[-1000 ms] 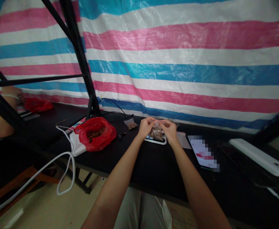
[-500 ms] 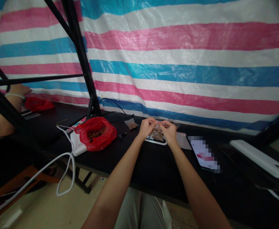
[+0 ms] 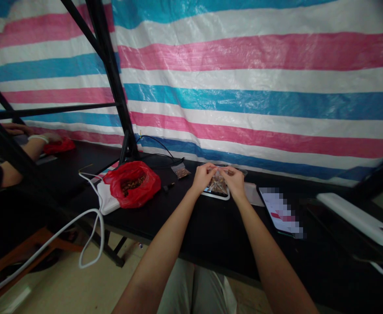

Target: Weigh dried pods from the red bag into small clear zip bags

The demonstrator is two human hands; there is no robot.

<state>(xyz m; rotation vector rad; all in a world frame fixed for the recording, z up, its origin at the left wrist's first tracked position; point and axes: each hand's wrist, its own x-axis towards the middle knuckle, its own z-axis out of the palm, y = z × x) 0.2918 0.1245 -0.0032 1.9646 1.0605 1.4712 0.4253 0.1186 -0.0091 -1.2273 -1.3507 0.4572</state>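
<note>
A clear zip bag filled with small brown pieces is pinched at its top edge between my two hands. My left hand grips the left part of that edge, and my right hand the right part, with the fingertips nearly meeting. Under the bag lies a flat device with a white rim, mostly covered. A smaller zip bag of similar brown pieces rests on the table left of my left hand. Beside my right hand lies a flat, pale plastic bag.
An open red plastic bag of brown pieces sits left on the black table, against a white box with a white cable. Rightward lie a phone and a white device. Beyond a black frame, another person's arm reaches to a red bag.
My hands stay pinched on the zip bag's top edge, almost unmoved. At the left, the other person's hand has moved right and down onto their red bag.
</note>
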